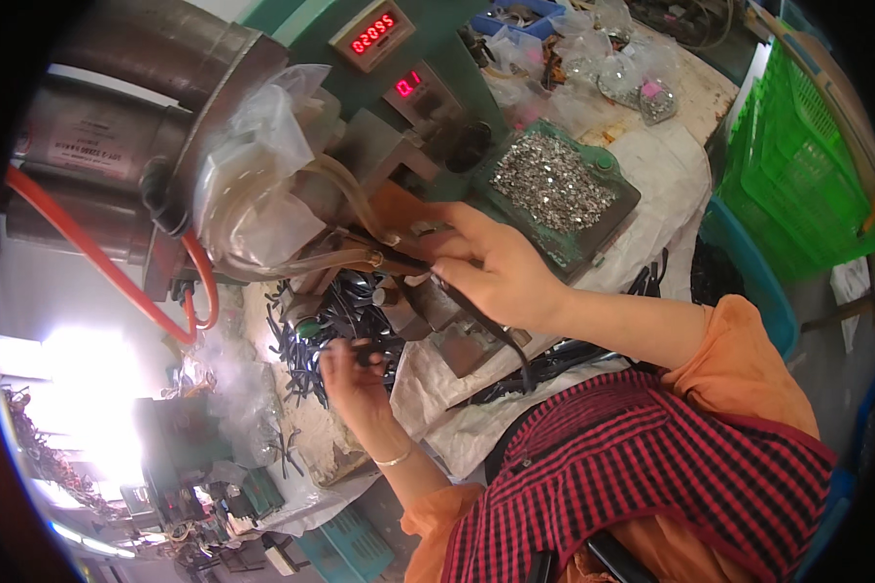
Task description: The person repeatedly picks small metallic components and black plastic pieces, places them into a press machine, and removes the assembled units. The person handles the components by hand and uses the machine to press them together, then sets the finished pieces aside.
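My right hand point(501, 267) is closed in a pinch on a long black strip point(486, 321). One end of that strip reaches in at the working head of a green machine point(306, 29); the other hangs down toward the checked apron. To the left, my left hand point(353, 381) is over a heap of short black strips point(360, 301). Motion blurs its curled fingers, and I cannot tell whether the dark piece between them is held. Beside the right hand, small silvery metal pieces point(554, 180) lie heaped in a green tray point(612, 209).
Steel cylinders point(97, 126), an orange hose point(78, 248) and plastic-wrapped clear tubes point(262, 185) crowd the left of the machine. Bags of metal parts point(656, 97) lie at the back. Green baskets point(797, 165) and a blue tub point(758, 262) stand at the right.
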Action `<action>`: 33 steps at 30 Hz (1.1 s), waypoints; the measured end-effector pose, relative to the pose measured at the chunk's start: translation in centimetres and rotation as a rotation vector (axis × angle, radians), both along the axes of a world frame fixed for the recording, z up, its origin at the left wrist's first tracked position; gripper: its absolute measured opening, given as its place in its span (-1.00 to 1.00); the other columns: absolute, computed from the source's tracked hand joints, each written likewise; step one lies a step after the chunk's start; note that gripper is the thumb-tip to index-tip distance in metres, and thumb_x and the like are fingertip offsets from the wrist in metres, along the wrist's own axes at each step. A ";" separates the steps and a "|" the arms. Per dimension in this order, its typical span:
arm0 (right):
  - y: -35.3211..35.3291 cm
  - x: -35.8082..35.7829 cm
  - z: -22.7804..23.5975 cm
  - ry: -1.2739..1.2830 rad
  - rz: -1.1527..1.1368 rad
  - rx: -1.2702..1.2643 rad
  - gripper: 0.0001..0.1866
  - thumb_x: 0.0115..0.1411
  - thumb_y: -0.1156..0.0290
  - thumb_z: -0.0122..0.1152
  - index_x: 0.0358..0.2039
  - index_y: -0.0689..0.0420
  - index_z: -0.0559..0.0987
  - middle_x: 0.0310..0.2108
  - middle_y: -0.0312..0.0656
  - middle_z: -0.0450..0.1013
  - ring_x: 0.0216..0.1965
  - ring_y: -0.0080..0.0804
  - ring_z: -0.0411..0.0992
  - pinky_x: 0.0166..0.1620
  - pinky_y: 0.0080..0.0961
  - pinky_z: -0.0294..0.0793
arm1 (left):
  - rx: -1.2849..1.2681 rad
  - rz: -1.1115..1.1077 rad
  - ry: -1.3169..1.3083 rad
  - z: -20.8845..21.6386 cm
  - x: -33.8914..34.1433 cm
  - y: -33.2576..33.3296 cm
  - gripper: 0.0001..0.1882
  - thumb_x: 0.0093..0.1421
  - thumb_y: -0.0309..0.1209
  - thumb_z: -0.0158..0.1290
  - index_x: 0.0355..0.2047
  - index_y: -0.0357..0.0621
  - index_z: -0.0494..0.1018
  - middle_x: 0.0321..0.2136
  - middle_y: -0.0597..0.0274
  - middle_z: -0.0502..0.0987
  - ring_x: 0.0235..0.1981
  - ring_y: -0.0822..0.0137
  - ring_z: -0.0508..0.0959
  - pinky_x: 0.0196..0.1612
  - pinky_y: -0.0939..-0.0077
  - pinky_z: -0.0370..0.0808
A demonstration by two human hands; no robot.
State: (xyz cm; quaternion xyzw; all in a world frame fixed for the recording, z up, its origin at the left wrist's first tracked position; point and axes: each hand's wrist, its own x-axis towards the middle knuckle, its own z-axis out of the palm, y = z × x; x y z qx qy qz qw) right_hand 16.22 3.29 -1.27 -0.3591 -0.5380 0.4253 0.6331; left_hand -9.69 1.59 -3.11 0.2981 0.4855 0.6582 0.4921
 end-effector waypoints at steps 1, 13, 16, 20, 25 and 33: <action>-0.2 -0.1 0.8 -0.001 0.025 -0.011 -0.51 0.25 0.57 0.06 0.22 0.23 0.35 -0.21 0.03 0.63 -0.16 -0.09 0.63 -0.11 -0.32 0.56 | 0.095 0.098 0.010 0.7 0.4 -0.6 -0.89 0.41 -0.36 0.10 -0.15 -0.10 0.47 -0.35 0.14 0.63 -0.54 0.37 0.53 -0.53 0.66 0.40; 0.5 8.1 -2.6 -1.044 -0.557 0.129 -0.68 0.09 0.42 0.31 -0.11 0.13 0.63 0.07 -0.01 0.51 0.26 -0.01 0.35 0.09 -0.05 0.48 | 1.131 -0.079 1.426 3.5 10.8 -3.1 -0.81 0.07 -0.50 0.40 -0.29 -0.14 0.66 -0.22 0.10 0.72 -0.56 0.31 0.54 -0.53 0.52 0.40; 0.5 11.0 -7.6 -1.190 -0.743 -0.022 -0.78 0.08 0.36 0.34 -0.23 0.10 0.66 0.08 -0.09 0.51 0.31 -0.07 0.31 0.02 -0.04 0.49 | 1.219 -0.095 1.411 1.7 11.4 -1.5 -0.77 0.06 -0.42 0.43 -0.27 -0.08 0.67 -0.22 0.13 0.72 -0.60 0.36 0.52 -0.58 0.57 0.39; 1.7 11.7 -8.5 -1.048 -0.729 0.066 -0.83 0.08 0.32 0.39 -0.32 0.08 0.67 0.08 -0.12 0.50 0.30 -0.08 0.32 0.02 -0.04 0.47 | 1.218 -0.117 1.399 1.9 11.2 -1.5 -0.79 0.09 -0.44 0.41 -0.26 -0.12 0.65 -0.28 0.07 0.71 -0.59 0.34 0.56 -0.57 0.58 0.43; 1.7 12.5 -8.4 -0.880 -0.671 0.003 -0.80 0.10 0.29 0.43 -0.29 0.06 0.67 0.12 -0.03 0.48 0.30 0.02 0.31 0.13 -0.09 0.44 | 1.210 -0.161 1.413 2.2 11.1 -1.6 -0.83 0.12 -0.46 0.37 -0.28 -0.20 0.64 -0.34 -0.04 0.71 -0.53 0.27 0.64 -0.52 0.58 0.48; 1.8 10.4 -7.8 -1.155 -0.705 -0.034 -0.81 0.10 0.31 0.42 -0.32 0.11 0.65 0.19 -0.15 0.45 0.39 -0.13 0.21 -0.03 -0.08 0.51 | 1.038 -0.171 1.383 2.1 11.4 -3.4 -0.79 0.18 -0.47 0.33 -0.21 -0.29 0.62 -0.24 -0.15 0.70 -0.42 0.16 0.69 -0.40 0.50 0.58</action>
